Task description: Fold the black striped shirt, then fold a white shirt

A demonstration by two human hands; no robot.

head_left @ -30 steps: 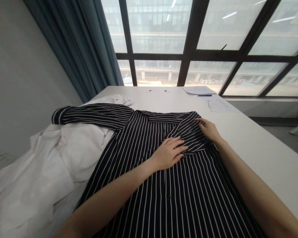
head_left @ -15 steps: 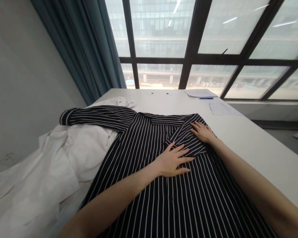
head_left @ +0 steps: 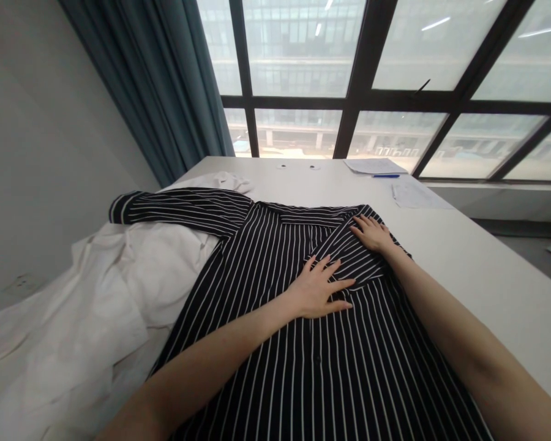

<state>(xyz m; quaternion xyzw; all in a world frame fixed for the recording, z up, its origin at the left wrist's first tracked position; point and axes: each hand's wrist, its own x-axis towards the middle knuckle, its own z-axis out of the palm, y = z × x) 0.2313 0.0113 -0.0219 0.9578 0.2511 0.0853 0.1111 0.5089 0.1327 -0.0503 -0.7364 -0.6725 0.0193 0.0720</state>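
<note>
A black shirt with white stripes (head_left: 266, 257) lies spread on the white table, its collar end toward the window. One sleeve (head_left: 183, 211) stretches out to the left over white cloth. The other sleeve (head_left: 349, 254) is folded inward across the upper right of the shirt. My left hand (head_left: 319, 286) rests flat on the shirt at the folded sleeve's lower end, fingers spread. Near the right shoulder, my right hand (head_left: 371, 234) lies flat on the folded part, its fingers stretched out. Neither hand grips the fabric.
A heap of white cloth (head_left: 114, 300) covers the left side of the white table (head_left: 459, 257). Papers (head_left: 374, 166) and a blue pen (head_left: 386, 176) lie at the far right, with another sheet (head_left: 416, 196) nearer. A blue curtain (head_left: 151, 86) hangs beside the window.
The view has tilted slightly downward or shifted, so the scene sits a little higher in the frame. Both hands stay flat on the shirt in nearly the same places.
</note>
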